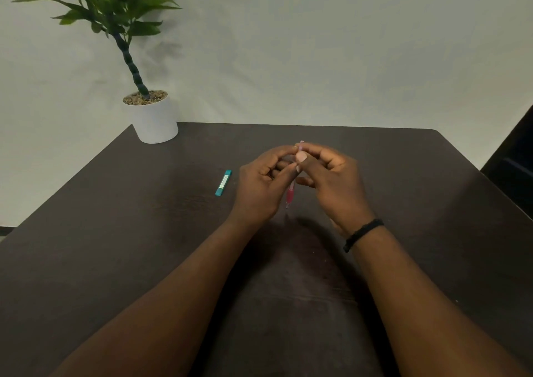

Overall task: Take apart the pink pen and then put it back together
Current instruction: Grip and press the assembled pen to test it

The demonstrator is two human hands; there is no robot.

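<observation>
While both hands are meeting above the dark table [403,174], the left hand [259,186] & right hand [331,180] are each pinching the pink pen [290,194] w/ curled fingers, holding it roughly upright, tip pointing down, just over the table's middle; a teal case [223,182] is lying to the left, a potted plant [153,117] sitting at the far corner

Both hands meet above the dark tabletop [403,174], the left hand [261,187] and right hand [331,180] pinching a pink pen [290,194] held nearly upright, its tip pointing down. A teal case [223,182] lies left of them; a potted plant [154,119] stands at the far left corner.
</observation>
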